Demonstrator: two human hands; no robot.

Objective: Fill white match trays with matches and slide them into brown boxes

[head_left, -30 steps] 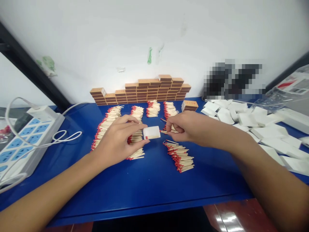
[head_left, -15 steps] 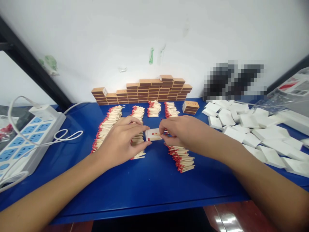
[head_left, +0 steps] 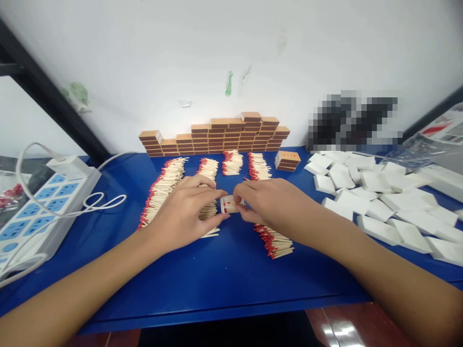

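Observation:
Between my hands, near the middle of the blue table, is a small white matchbox tray (head_left: pixel 227 198) with a few red-tipped matches (head_left: pixel 228 207) lying in it. My left hand (head_left: pixel 188 205) grips the tray's left end between thumb and fingers. My right hand (head_left: pixel 265 200) reaches over the tray's right end, its thumb and fingertips pinched together at the matches; the fingertips partly hide them. Rows of loose matches (head_left: pixel 164 190) lie beside my left hand, and another pile (head_left: pixel 277 242) shows below my right wrist.
A stepped wall of stacked matchboxes (head_left: pixel 217 137) stands against the back wall, with a short stack (head_left: pixel 287 161) in front at its right. Several white trays (head_left: pixel 379 202) are heaped at the right. A power strip (head_left: pixel 43 212) with white cables lies at the left.
My right hand has moved slightly left and lower over the tray, and its fingertips now cover more of it. My left hand keeps its hold on the tray.

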